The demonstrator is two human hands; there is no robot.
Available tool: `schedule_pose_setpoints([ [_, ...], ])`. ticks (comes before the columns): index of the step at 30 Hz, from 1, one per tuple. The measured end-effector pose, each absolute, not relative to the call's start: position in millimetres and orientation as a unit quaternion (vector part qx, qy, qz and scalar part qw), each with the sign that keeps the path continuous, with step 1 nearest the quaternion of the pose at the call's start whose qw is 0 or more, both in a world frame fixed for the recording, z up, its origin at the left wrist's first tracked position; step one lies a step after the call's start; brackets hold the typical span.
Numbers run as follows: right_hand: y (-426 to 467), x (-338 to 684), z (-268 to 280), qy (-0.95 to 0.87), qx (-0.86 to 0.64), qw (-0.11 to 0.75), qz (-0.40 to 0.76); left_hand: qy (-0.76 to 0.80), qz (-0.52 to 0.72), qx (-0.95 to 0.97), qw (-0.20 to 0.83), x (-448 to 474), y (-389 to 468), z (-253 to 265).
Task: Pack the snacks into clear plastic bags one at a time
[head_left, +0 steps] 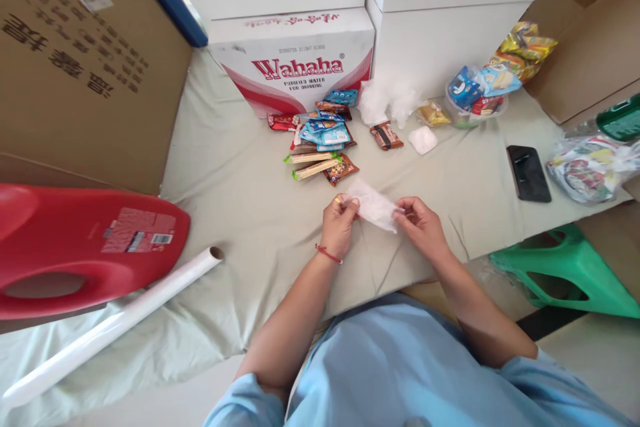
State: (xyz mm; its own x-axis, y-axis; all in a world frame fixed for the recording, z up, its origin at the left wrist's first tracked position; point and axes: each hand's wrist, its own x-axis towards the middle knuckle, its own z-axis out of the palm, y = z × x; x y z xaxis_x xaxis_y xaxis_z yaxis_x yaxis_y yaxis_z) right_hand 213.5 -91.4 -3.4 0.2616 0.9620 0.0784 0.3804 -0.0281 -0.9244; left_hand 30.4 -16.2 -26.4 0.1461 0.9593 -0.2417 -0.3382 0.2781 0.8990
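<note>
A thin, whitish, see-through plastic bag [374, 205] is stretched between my two hands above the cloth. My left hand [341, 217] pinches its left end, thumb on top. At the other end, the fingers of my right hand [419, 219] are closed on its edge. Just beyond my left hand lies a pile of small snack packets [323, 133], with two narrow stick packs [315, 165] and a brown cookie packet [342, 170] at its near side. Farther back are a brown wrapped snack [387, 136], a small white folded piece [423, 140] and crumpled white plastic bags [387, 101].
A Wahaha carton [305, 67] stands at the back. On the left are a large cardboard box [95, 60], a red jug [90, 247] and a white roll [120, 327]. A phone [529, 173], a snack tub [475, 103] and a green stool [570, 273] are on the right.
</note>
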Motion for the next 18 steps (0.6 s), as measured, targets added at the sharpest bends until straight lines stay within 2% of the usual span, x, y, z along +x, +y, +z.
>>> schedule_pose_setpoints([
  [3,-90,207,-1,-0.641,-0.636,0.405,0.141,0.444,0.465,0.420,0.640,31,-19,-30],
  [6,-88,201,4,-0.701,-0.597,0.374,0.109,0.440,0.463,0.444,0.629,30,-19,-31],
  [9,-86,202,6,-0.623,-0.621,0.445,0.169,0.436,0.489,0.417,0.630,30,-18,-32],
  [12,-84,208,5,-0.465,-0.643,0.530,0.298,0.419,0.484,0.411,0.650,30,-16,-32],
  [15,-83,213,4,-0.332,-0.614,0.588,0.409,0.394,0.470,0.407,0.677,29,-14,-31],
  [18,-81,217,4,-0.241,-0.577,0.623,0.469,0.368,0.484,0.345,0.715,26,-10,-28],
])
